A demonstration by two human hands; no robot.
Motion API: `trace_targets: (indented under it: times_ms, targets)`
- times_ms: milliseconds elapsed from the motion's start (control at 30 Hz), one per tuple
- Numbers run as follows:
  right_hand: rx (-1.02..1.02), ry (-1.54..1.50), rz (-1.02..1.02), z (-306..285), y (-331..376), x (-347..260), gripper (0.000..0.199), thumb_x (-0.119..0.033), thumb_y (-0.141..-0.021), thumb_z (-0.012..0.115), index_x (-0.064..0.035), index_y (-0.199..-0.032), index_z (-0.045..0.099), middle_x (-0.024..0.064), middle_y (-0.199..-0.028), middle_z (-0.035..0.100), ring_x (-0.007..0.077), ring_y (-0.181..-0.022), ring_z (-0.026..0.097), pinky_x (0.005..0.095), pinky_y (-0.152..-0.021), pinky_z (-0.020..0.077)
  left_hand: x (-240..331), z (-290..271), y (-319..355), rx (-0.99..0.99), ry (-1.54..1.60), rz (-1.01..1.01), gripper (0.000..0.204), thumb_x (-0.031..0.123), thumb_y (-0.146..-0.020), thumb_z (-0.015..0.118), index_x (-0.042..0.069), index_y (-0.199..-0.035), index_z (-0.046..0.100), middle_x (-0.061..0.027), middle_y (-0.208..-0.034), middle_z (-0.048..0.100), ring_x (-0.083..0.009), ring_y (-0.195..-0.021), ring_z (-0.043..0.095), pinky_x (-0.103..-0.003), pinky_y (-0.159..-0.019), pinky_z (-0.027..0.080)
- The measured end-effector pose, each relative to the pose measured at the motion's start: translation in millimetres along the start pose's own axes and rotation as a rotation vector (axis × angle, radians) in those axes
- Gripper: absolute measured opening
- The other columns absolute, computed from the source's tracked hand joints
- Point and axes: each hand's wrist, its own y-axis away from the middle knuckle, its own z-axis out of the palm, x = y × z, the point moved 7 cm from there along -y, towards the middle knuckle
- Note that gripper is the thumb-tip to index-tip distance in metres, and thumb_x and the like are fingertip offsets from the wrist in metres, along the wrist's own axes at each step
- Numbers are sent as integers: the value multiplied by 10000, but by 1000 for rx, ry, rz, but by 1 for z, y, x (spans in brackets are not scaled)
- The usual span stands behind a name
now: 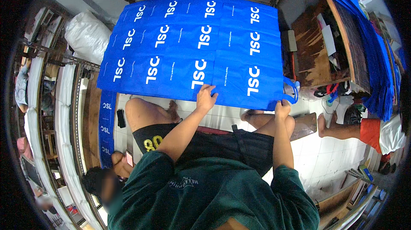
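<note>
Blue fabric bags with white printing lie flat in overlapping rows, spread wide in front of me. My left hand (206, 98) is closed at the near edge of a blue bag (233, 80), its fingers curled over the fabric. At that bag's near right corner, my right hand (282, 109) pinches the edge between thumb and fingers. A blue handle loop (293, 92) sticks out beside the right hand. What carries the bags is hidden beneath them.
A wooden cabinet (310, 54) stands at the right, with blue fabric (372, 50) draped over it. White-edged racks (64, 114) line the left, near a white plastic sack (87, 31). Another person (105, 187) sits at lower left; someone's leg (342, 130) shows at right.
</note>
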Motion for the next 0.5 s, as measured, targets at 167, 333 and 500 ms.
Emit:
trace_targets:
  times_ms: [167,333,500]
  targets:
    - [-44,64,46,-12,8,-27,309,-121,-711,613,84,-942,629,223,-853,655,286,-798,650,343,-744,494,0,0,0,-12,27,-32,347,115,-680,717,41,-1009,638,-118,-963,578,-254,-749,591,-360,-713,492]
    - [-18,91,28,-13,7,-29,302,-136,-713,614,65,-937,639,221,-855,655,303,-803,650,359,-750,492,1,0,0,-6,0,-15,354,130,-683,718,48,-1017,638,-119,-970,575,-250,-746,592,-361,-714,494]
    - [0,80,37,-8,2,-12,309,-144,-721,611,57,-955,633,223,-890,643,315,-834,635,367,-777,483,4,0,-1,-25,-13,-34,361,152,-681,722,58,-1019,638,-119,-993,570,-257,-779,596,-361,-725,494]
